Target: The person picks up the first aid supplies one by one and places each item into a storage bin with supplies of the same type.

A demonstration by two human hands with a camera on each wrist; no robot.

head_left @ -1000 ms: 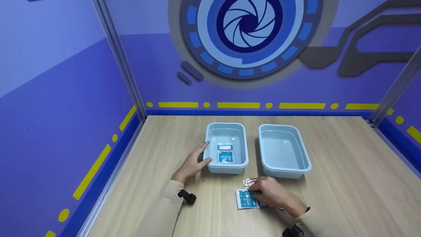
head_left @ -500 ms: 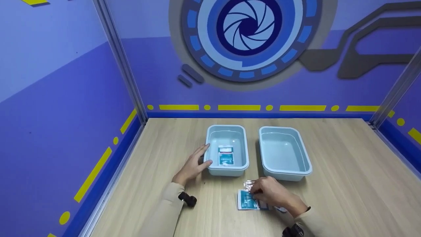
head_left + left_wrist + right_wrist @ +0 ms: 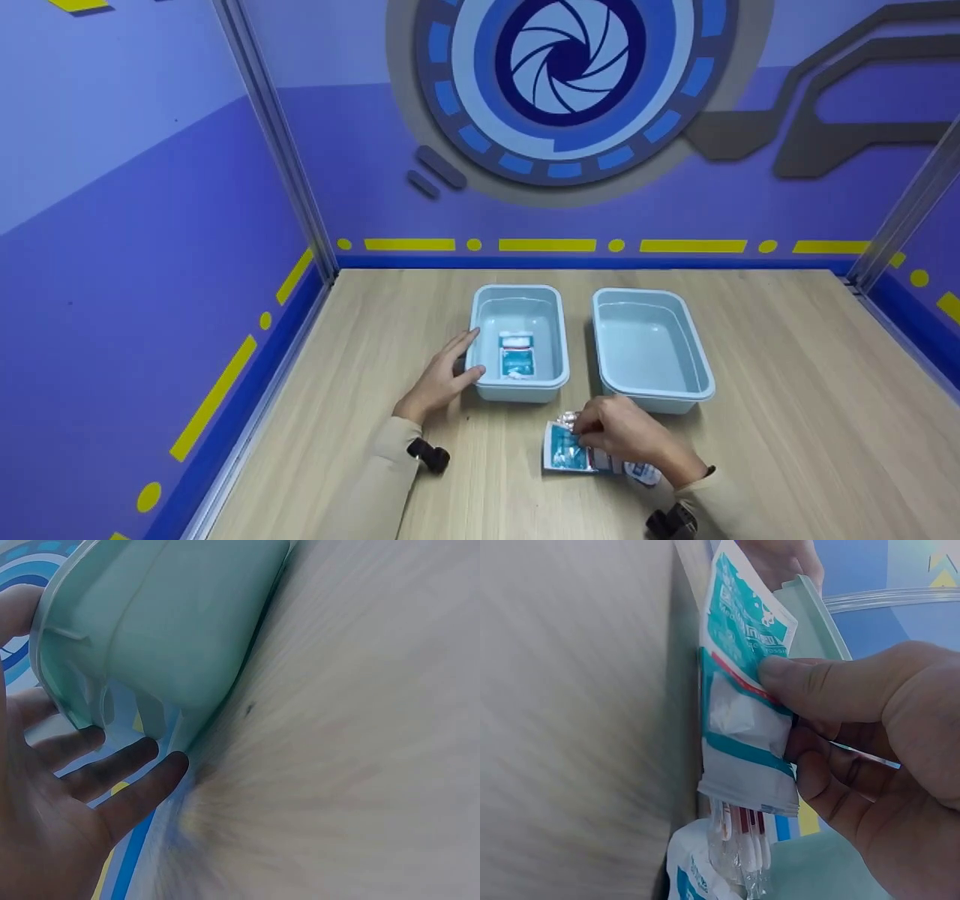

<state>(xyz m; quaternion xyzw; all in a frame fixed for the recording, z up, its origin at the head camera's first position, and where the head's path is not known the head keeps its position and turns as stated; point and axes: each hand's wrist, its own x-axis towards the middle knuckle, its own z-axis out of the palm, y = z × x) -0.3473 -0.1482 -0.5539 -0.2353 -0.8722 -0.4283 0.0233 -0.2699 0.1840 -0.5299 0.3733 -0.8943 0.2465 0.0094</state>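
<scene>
My right hand (image 3: 626,431) pinches a flat teal-and-white packet (image 3: 568,448) between thumb and fingers. The right wrist view shows the packet (image 3: 746,637) tilted up from the wooden table, a red stripe across it and a clear window onto something white. Just beyond the packet lie thin sticks with dark red sections in clear wrap (image 3: 739,840). A white packet with blue print (image 3: 643,472) rests under the right wrist. My left hand (image 3: 435,382) touches the rim of the left light-blue tub (image 3: 517,393), fingers spread and nearly straight, thumb at the near corner.
Inside the left tub lies another teal-and-white packet (image 3: 517,363). A second light-blue tub (image 3: 652,401) stands to its right, a narrow gap between them. A metal-framed blue panel (image 3: 450,217) rises behind the table, with others at both sides.
My right hand has lifted the teal-and-white packet slightly and drawn it a little away from me, uncovering more of the white packet with blue print. My left hand stays at the tub.
</scene>
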